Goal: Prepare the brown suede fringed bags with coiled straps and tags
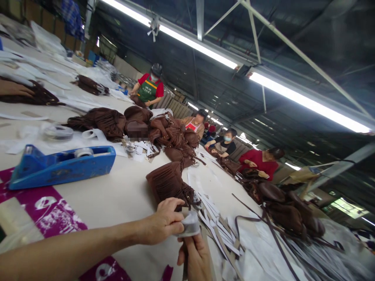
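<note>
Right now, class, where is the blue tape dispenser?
In the head view, the blue tape dispenser sits at left on the table, its left end over the purple sheet.

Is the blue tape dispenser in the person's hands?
No, the dispenser stands apart from the left hand and right hand, which hold a translucent item.

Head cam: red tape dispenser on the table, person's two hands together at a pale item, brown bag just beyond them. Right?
One slip: the tape dispenser is blue, not red, as the head view shows. The left hand and right hand, pale item and brown bag are as you said.
</note>
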Demonstrator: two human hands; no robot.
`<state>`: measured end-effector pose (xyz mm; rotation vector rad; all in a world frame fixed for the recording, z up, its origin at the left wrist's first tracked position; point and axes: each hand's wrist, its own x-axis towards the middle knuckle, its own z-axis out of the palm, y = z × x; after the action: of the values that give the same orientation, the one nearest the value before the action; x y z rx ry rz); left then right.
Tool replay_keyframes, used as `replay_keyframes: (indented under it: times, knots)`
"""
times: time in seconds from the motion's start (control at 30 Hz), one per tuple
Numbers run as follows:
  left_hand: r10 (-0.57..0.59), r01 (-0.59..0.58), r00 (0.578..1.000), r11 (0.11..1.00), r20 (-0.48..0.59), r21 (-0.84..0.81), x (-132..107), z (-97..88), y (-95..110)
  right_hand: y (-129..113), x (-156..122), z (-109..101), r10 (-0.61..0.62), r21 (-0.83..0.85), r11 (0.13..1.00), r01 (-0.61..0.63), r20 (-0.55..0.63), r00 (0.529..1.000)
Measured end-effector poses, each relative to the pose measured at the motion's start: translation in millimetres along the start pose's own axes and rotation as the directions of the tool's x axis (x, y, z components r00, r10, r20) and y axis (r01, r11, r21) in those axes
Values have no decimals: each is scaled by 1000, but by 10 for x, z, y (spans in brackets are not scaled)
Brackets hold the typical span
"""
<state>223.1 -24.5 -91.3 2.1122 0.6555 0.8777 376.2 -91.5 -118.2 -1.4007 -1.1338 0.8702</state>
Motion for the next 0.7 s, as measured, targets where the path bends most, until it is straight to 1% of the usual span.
replay_keyframes:
  times: [0.07,0.13,0.2,0.3,0.33,0.37,0.43,0.47,0.5,0.53,0.63,0.7]
  knots:
    - [-4,4,1000,1000,19,11,3,7,-32,39,11,-11,14,29,999,-14,-22,1000]
    - [-4,3,1000,1000,30,8,5,21,-64,72,37,-29,31,34,999,-31,-19,999]
    - [4,-4,1000,1000,16,0,6,37,-89,104,79,-39,59,41,997,-58,-25,998]
    - [5,-4,1000,1000,-16,31,12,48,-114,157,141,-35,105,156,983,-94,-63,992]
    - [-3,4,1000,999,-24,50,16,48,-121,175,152,-30,108,215,972,-96,-48,993]
    - [-10,13,999,997,-34,70,22,47,-129,191,157,-25,102,273,957,-96,-9,995]
    - [-13,19,998,995,-59,99,34,53,-141,216,146,-9,70,368,924,-108,114,991]
    - [-7,15,997,994,-73,112,39,63,-144,223,135,5,50,408,907,-106,144,988]
    - [1,10,996,992,-87,125,44,78,-141,226,122,25,45,439,893,-101,136,990]
    - [5,9,995,990,-100,138,48,99,-133,226,109,49,57,464,881,-97,98,994]
    - [-26,48,989,987,-147,151,54,173,-79,213,90,133,146,523,847,-95,-56,988]
    - [-59,83,980,989,-188,122,57,210,-29,198,91,171,175,578,810,-99,-77,982]
